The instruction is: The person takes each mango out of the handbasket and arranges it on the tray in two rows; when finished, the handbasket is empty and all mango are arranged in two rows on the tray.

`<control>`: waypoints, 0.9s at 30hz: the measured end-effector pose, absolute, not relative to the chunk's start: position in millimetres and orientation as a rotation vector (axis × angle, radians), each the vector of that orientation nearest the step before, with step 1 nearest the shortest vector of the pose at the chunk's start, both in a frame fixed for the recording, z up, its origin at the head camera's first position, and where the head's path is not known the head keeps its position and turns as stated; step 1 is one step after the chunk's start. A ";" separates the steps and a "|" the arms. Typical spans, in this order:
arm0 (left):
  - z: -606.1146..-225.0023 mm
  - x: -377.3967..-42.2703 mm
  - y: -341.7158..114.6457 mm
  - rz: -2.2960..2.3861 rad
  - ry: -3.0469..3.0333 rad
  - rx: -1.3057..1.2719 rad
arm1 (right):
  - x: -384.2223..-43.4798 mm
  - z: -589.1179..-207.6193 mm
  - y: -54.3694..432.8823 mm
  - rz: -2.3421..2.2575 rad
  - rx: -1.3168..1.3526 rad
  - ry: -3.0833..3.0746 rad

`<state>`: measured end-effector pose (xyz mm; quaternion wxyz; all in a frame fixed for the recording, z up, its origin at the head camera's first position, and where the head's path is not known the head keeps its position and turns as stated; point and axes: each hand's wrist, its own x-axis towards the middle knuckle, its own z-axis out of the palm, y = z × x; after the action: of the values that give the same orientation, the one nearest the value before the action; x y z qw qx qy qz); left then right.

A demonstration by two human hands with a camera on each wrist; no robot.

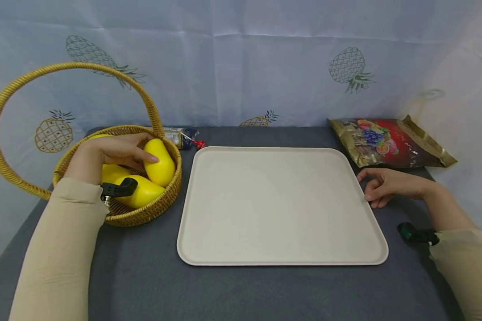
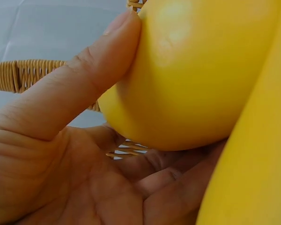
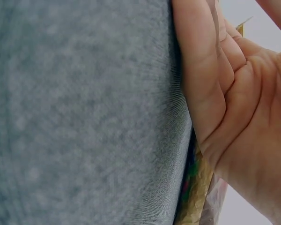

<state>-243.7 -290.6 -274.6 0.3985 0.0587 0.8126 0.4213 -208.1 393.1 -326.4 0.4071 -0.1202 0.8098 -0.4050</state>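
Observation:
At the left in the head view stands a round wicker basket with a tall arched handle, holding several smooth yellow fruits that look like mangoes. My left hand is inside it, gripping the mango nearest the basket's right wall. In the left wrist view the thumb lies against this mango, with the fingers behind and under it; a second mango is close beside. My right hand rests on the table, its fingers loosely curled, beside the right rim of a beige tray.
A gold and red foil bag with fruit pictures lies behind my right hand. Between basket and tray, at the back, are a dark wrapped packet and a red-wrapped lollipop. A pineapple-print cloth hangs behind the grey table.

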 end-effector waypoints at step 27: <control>-216.2 -219.5 -241.8 1.452 2.131 0.445 | -212.7 -332.2 394.9 -1.040 -0.360 2.002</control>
<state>-219.5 -241.8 -216.2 0.2594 0.1641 0.7865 0.5360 -212.7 394.9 -332.2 0.4155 -0.1431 0.7972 -0.4140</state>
